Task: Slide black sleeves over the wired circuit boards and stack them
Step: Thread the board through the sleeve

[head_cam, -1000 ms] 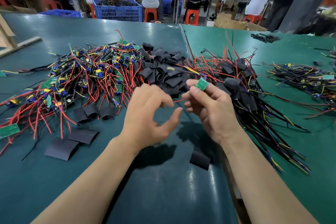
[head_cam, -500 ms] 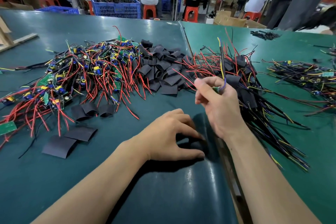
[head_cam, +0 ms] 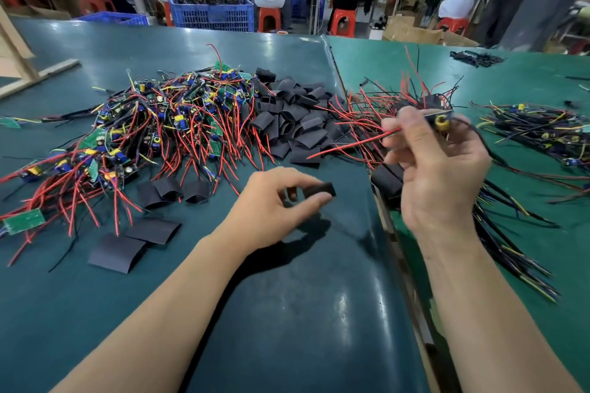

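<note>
Sleeve (head_cam: 319, 190) pinched in left hand (head_cam: 274, 207); board (head_cam: 439, 120) gripped in right hand (head_cam: 437, 169), unsleeved. Bare pile (head_cam: 153, 124) centre-left remains; sleeved stack (head_cam: 498, 233) lower right.

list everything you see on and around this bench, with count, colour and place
bare wired circuit boards: large heap, green with red wires, table left
loose black sleeves: pile, black, centre
flat black sleeves: several, near left
sleeved boards: stack, black with trailing wires, right
green table: one, underneath
blue plastic crates: at least two, behind
red stools: several, behind, seated workers
left hand: pinches one black sleeve
right hand: holds one wired board
</note>
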